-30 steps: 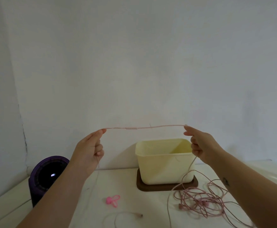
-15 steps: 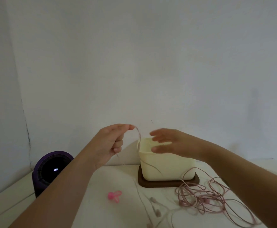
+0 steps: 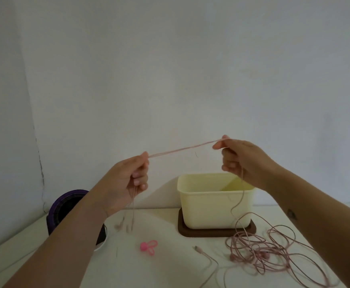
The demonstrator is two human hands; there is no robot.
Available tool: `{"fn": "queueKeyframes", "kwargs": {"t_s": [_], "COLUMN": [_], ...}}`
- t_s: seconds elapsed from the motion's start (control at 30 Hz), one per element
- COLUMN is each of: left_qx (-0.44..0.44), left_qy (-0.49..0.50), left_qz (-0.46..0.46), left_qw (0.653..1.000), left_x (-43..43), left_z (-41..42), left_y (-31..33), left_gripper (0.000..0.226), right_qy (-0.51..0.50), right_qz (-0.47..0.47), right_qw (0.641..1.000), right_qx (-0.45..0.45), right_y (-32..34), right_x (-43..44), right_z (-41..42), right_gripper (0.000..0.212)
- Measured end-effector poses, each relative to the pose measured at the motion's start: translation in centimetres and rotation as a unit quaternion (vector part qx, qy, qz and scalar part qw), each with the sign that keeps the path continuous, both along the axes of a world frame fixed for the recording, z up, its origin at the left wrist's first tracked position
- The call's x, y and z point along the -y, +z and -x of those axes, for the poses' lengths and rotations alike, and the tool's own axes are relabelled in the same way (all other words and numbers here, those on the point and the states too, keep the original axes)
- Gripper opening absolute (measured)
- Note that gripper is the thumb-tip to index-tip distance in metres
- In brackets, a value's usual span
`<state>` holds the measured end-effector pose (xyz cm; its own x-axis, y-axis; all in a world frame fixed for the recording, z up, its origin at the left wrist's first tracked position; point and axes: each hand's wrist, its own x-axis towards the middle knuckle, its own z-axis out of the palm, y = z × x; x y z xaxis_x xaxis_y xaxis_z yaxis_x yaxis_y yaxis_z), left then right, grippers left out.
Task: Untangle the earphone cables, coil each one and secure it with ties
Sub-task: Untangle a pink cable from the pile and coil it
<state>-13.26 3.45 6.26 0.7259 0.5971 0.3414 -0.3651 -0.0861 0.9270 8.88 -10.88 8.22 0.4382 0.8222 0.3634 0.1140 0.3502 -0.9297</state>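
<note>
Slack half a second ago, the pink cable (image 3: 182, 149) is again stretched, now doubled, between left hand (image 3: 126, 183) and right hand (image 3: 244, 161), both grips pinched on it; coiling is judged begun.

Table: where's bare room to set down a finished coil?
Bare table lies in front of the pink tie, between the left forearm and the loose plug end; a smaller patch sits between the dangling earbuds and the brown base. Crowded: the cable tangle right of centre.
</note>
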Motion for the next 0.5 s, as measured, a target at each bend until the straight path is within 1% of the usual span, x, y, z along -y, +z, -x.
{"fn": "queueKeyframes", "kwargs": {"t_s": [0.03,0.07,0.17,0.23,0.3,0.33,0.4,0.43,0.5], "left_qx": [0.009,0.017,0.064,0.107,0.135,0.147,0.186,0.214,0.271], "left_qy": [0.009,0.016,0.006,-0.004,-0.003,-0.001,0.010,0.019,0.044], "left_qz": [0.017,0.034,0.110,0.169,0.217,0.240,0.291,0.319,0.365], "left_qw": [1.000,0.999,0.992,0.980,0.967,0.959,0.939,0.923,0.890], "left_x": [-0.5,-0.8,-1.8,-2.2,-2.7,-3.0,-3.5,-3.7,-4.0], "left_z": [0.2,0.3,0.5,0.4,0.2,0.1,0.0,0.0,-0.3], "left_y": [-0.1,-0.1,-0.3,-0.5,-0.7,-0.9,-1.0,-1.1,-1.2], "left_gripper": [0.025,0.024,0.022,0.021,0.024,0.026,0.028,0.028,0.025], "right_qy": [-0.019,-0.036,-0.052,-0.034,0.012,0.047,0.101,0.108,0.080], "right_qz": [-0.007,-0.001,0.045,0.067,0.100,0.131,0.217,0.262,0.344], "right_qw": [1.000,0.999,0.996,0.992,0.983,0.975,0.944,0.922,0.875], "right_qx": [-0.020,-0.014,0.052,0.099,0.151,0.176,0.229,0.263,0.332], "right_y": [0.1,0.2,0.5,0.9,1.8,2.2,2.9,3.0,2.4], "right_x": [0.1,0.2,0.2,0.2,0.4,0.6,0.9,1.0,0.7], "right_z": [-0.4,-0.8,-1.1,-0.6,0.0,0.3,0.4,0.3,0.2], "right_gripper": [0.032,0.031,0.027,0.019,0.010,0.011,0.026,0.028,0.024]}}
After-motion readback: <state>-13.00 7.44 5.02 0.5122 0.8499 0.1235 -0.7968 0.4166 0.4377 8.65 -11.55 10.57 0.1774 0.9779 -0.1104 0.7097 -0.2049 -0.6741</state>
